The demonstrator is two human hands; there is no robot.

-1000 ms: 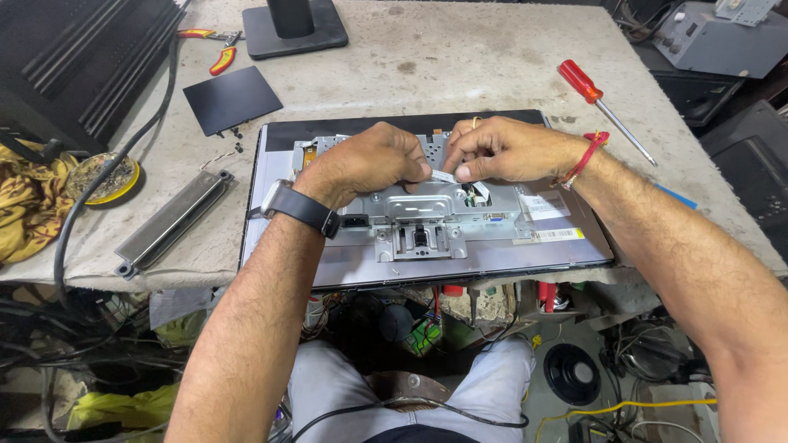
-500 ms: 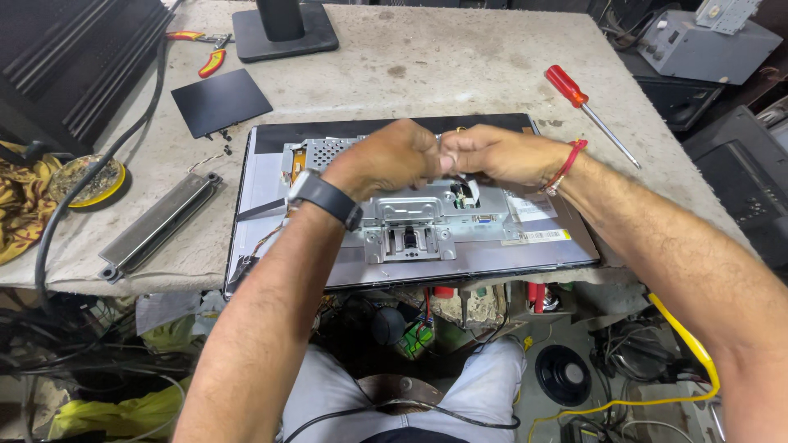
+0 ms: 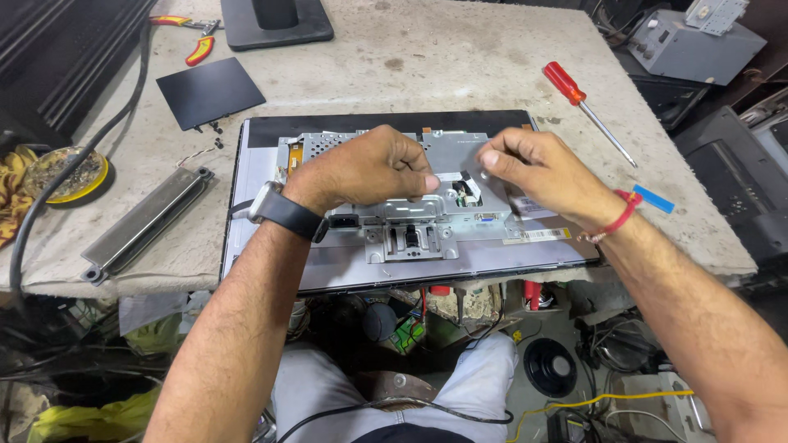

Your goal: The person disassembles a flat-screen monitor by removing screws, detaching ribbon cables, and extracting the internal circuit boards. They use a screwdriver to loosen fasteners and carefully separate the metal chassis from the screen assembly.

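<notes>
Work item: opened flat-screen monitor [image 3: 328,271], lying face down on the bench [image 3: 460,66], rear cover off, near the front edge.
Metal shield: silver shield plate [image 3: 443,156] sits on the monitor's back, a mounting bracket [image 3: 408,239] at its lower middle.
Left hand: left hand [image 3: 369,168] rests knuckles-up on the shield plate, fingers curled closed, thumb and forefinger pinched at a small white strip [image 3: 450,176]; a dark wristwatch [image 3: 283,212] on the wrist.
Right hand: right hand [image 3: 538,172] is over the plate's right end, fingers bent, fingertips pinched together; what it grips is too small to tell. Red thread band [image 3: 621,215] on the wrist.
Gap between hands: a small connector [image 3: 466,191] shows on the plate.
Tools: red-handled screwdriver [image 3: 584,102] lies right of the monitor, apart from it; red-and-yellow pliers [image 3: 193,37] at the far left.
Loose parts: black square panel [image 3: 210,92] and a long grey bar [image 3: 146,221] lie left of the monitor; black stand base [image 3: 275,20] at the far edge.
</notes>
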